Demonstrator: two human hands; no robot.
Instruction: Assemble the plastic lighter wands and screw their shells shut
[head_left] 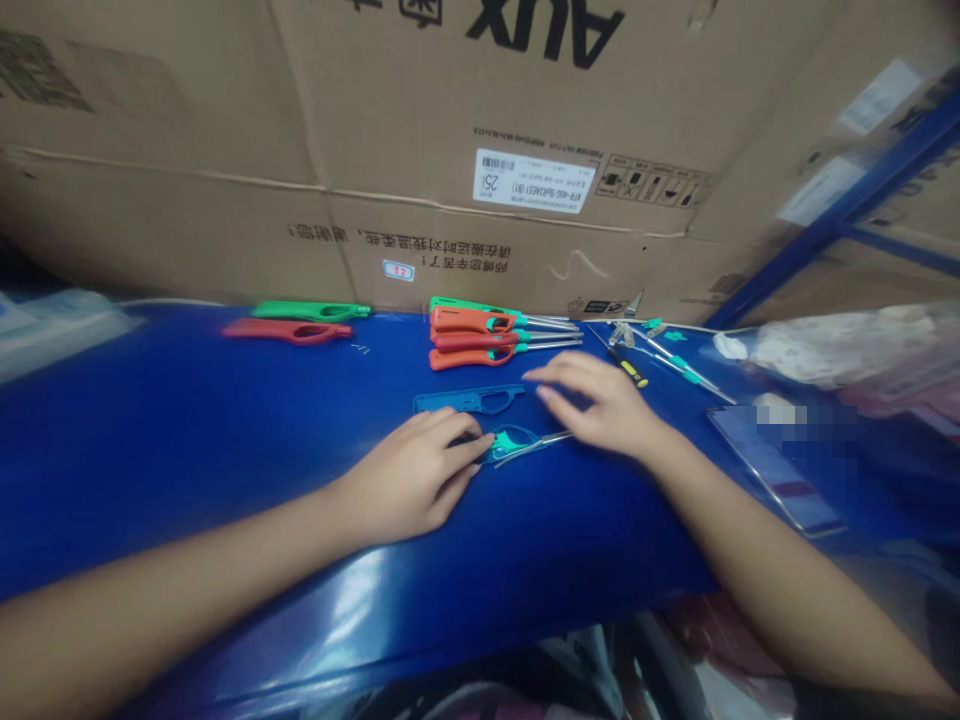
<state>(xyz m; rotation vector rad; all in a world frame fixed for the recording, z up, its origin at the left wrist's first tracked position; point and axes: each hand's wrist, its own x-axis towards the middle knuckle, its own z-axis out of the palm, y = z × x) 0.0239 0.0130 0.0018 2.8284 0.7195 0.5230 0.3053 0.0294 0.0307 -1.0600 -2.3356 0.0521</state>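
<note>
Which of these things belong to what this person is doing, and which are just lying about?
Likely part of the job:
blue handle half with green insert, at the left hand
metal rod, by the right hand
second blue half
red handle half
lighter-like tools
loose rods
screwdriver

Seemingly just lying about:
phone
cardboard box
plastic bag at far left

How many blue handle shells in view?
2: the far blue shell lies just beyond the left hand; the near blue shell is partly covered by that hand. Any fully under it would be hidden.
</note>
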